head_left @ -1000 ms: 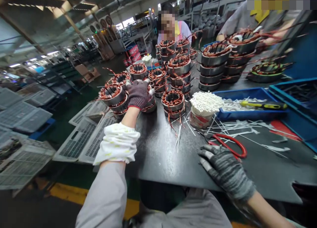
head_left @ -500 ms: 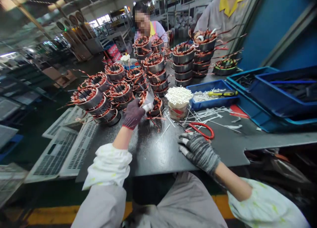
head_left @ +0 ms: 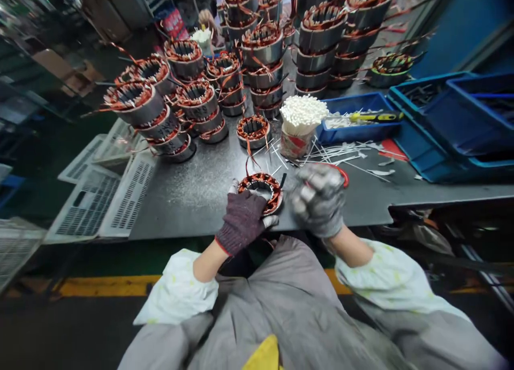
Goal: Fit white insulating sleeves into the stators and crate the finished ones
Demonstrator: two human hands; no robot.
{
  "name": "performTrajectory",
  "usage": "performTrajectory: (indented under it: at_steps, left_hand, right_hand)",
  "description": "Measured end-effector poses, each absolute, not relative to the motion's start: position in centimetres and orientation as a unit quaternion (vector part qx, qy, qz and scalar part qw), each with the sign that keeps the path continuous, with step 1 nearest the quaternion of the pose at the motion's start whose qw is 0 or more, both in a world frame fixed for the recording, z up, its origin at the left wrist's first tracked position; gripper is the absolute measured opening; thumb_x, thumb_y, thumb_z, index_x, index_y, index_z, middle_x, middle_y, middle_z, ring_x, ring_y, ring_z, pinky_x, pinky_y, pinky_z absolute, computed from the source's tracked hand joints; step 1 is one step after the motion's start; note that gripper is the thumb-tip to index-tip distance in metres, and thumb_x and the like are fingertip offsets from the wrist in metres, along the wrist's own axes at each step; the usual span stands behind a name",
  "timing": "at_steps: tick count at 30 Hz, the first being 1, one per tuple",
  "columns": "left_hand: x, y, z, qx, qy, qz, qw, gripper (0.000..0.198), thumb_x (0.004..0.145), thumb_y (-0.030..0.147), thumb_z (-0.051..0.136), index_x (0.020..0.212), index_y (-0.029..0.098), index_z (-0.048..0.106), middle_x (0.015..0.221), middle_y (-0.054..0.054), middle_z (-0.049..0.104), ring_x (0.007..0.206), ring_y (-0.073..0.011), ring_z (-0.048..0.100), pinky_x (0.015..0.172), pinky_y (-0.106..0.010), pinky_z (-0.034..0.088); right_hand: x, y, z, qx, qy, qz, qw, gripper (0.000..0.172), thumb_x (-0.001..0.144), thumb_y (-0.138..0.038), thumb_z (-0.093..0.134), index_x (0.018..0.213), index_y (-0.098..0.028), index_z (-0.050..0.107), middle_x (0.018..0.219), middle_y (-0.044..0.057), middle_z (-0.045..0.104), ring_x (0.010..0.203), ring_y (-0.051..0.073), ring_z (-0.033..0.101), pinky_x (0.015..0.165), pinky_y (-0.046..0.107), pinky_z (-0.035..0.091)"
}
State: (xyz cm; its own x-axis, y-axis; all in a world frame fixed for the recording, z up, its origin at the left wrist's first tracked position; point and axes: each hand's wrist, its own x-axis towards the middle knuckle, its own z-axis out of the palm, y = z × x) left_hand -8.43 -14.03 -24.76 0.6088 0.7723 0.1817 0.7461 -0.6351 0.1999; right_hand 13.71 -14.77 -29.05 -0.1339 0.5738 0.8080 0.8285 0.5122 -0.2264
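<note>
My left hand point(head_left: 247, 214), in a dark purple knit glove with white fingertips, grips a motor stator point(head_left: 261, 190) with copper windings near the front edge of the table. The stator lies ring side up, with a short black piece sticking out at its right. To its right is my right hand point(head_left: 319, 198), in a grey glove with white fingertips. It is smeared by motion, so its grip is hidden from me. Behind it shows the red handle point(head_left: 344, 176) of a tool lying on the table. Just beyond the held stator stands a single stator point(head_left: 253, 131).
Stacked stators point(head_left: 263, 54) line the back and left. A tub of white sticks point(head_left: 299, 137) stands by a blue tray point(head_left: 363, 131) bearing a yellow-handled tool point(head_left: 375, 116). Loose white strips point(head_left: 341, 153) lie in front. Blue bins point(head_left: 433, 145) stand right; white crates point(head_left: 90, 204) left. A co-worker's hand point(head_left: 206, 19) shows behind.
My left hand has brought a stator from beside the stacks to the front edge. My right hand has come off the tabletop toward it. The view has tipped down.
</note>
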Motion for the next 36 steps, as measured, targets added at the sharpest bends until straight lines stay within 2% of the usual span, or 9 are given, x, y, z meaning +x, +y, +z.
performTrajectory:
  at_steps: [5, 8, 11, 16, 20, 24, 27, 32, 36]
  left_hand:
    - [-12.2, -15.0, -25.1, 0.901, 0.341, 0.253, 0.09, 0.044, 0.098, 0.024, 0.045, 0.141, 0.025, 0.056, 0.141, -0.009, 0.064, 0.139, -0.0232, 0.054, 0.123, -0.051, 0.035]
    - [-12.2, -15.9, -25.8, 0.914, 0.325, 0.242, 0.02, 0.04, 0.096, 0.024, 0.056, 0.135, 0.028, 0.062, 0.137, -0.006, 0.068, 0.138, -0.0261, 0.056, 0.126, -0.057, 0.028]
    - [-10.8, -15.4, -26.2, 0.846, 0.413, 0.324, 0.094, 0.028, 0.1, 0.032, 0.053, 0.121, 0.027, 0.071, 0.123, -0.005, 0.076, 0.124, -0.0236, 0.066, 0.117, -0.048, 0.043]
    - [-11.2, -14.1, -26.7, 0.553, 0.528, 0.513, 0.391, 0.042, 0.1, 0.051, 0.049, 0.114, 0.02, 0.073, 0.108, -0.008, 0.078, 0.095, -0.0215, 0.075, 0.091, -0.039, 0.06]
    - [-12.7, -17.7, -26.6, 0.649, 0.514, 0.462, 0.318, 0.028, 0.099, 0.045, 0.058, 0.108, 0.024, 0.073, 0.102, -0.005, 0.078, 0.096, -0.0188, 0.074, 0.089, -0.035, 0.061]
    - [-11.8, -19.9, -25.3, 0.911, 0.262, 0.298, 0.112, 0.025, 0.099, 0.022, 0.056, 0.116, 0.03, 0.072, 0.112, -0.002, 0.078, 0.117, -0.0186, 0.069, 0.113, -0.042, 0.05]
    - [-11.4, -17.9, -25.0, 0.912, 0.308, 0.267, -0.03, 0.037, 0.099, 0.02, 0.056, 0.134, 0.028, 0.064, 0.13, -0.006, 0.072, 0.131, -0.0243, 0.061, 0.12, -0.052, 0.039]
    - [-11.7, -14.6, -25.9, 0.894, 0.358, 0.269, -0.032, 0.029, 0.098, 0.028, 0.059, 0.124, 0.031, 0.07, 0.125, -0.003, 0.074, 0.122, -0.0266, 0.065, 0.1, -0.047, 0.05]
    - [-10.8, -15.6, -25.9, 0.88, 0.376, 0.281, -0.071, 0.033, 0.093, 0.024, 0.062, 0.123, 0.033, 0.07, 0.119, -0.005, 0.076, 0.119, -0.0298, 0.065, 0.106, -0.054, 0.045]
  right_hand:
    - [15.0, -13.3, -29.3, -0.686, -0.64, 0.003, 0.345, 0.031, 0.084, -0.032, 0.065, 0.107, -0.013, 0.07, 0.134, 0.022, 0.062, 0.121, 0.041, 0.056, 0.104, 0.065, 0.043]
    - [15.0, -14.9, -27.2, -0.602, -0.703, -0.062, 0.374, 0.037, 0.086, -0.019, 0.057, 0.121, -0.015, 0.067, 0.134, 0.018, 0.064, 0.128, 0.038, 0.054, 0.111, 0.062, 0.041]
    - [13.6, -16.2, -24.4, -0.466, -0.792, -0.05, 0.392, 0.036, 0.092, -0.017, 0.051, 0.124, -0.021, 0.066, 0.131, 0.011, 0.066, 0.13, 0.03, 0.055, 0.114, 0.053, 0.042]
    - [11.0, -15.1, -23.3, -0.412, -0.89, 0.039, 0.193, 0.032, 0.099, -0.038, 0.057, 0.113, -0.015, 0.074, 0.118, 0.014, 0.073, 0.118, 0.033, 0.059, 0.107, 0.053, 0.043]
    - [10.9, -14.1, -23.5, -0.408, -0.898, 0.062, 0.151, 0.028, 0.098, -0.042, 0.062, 0.106, -0.02, 0.077, 0.108, 0.01, 0.075, 0.104, 0.031, 0.061, 0.097, 0.051, 0.045]
    - [10.5, -14.5, -23.9, -0.387, -0.9, 0.059, 0.193, 0.021, 0.096, -0.036, 0.063, 0.099, -0.021, 0.079, 0.105, 0.009, 0.076, 0.103, 0.031, 0.062, 0.092, 0.049, 0.047]
    - [10.4, -15.4, -24.5, -0.378, -0.892, 0.037, 0.245, 0.022, 0.098, -0.032, 0.059, 0.097, -0.024, 0.079, 0.105, 0.007, 0.077, 0.106, 0.029, 0.063, 0.092, 0.047, 0.05]
    - [14.3, -12.6, -25.2, -0.493, -0.749, 0.06, 0.439, 0.028, 0.099, -0.042, 0.056, 0.089, -0.024, 0.075, 0.098, 0.006, 0.076, 0.099, 0.024, 0.066, 0.097, 0.045, 0.051]
    - [18.5, -6.5, -25.1, -0.662, -0.448, 0.092, 0.594, 0.033, 0.092, -0.051, 0.059, 0.084, -0.02, 0.068, 0.081, 0.006, 0.071, 0.08, 0.022, 0.065, 0.086, 0.043, 0.056]
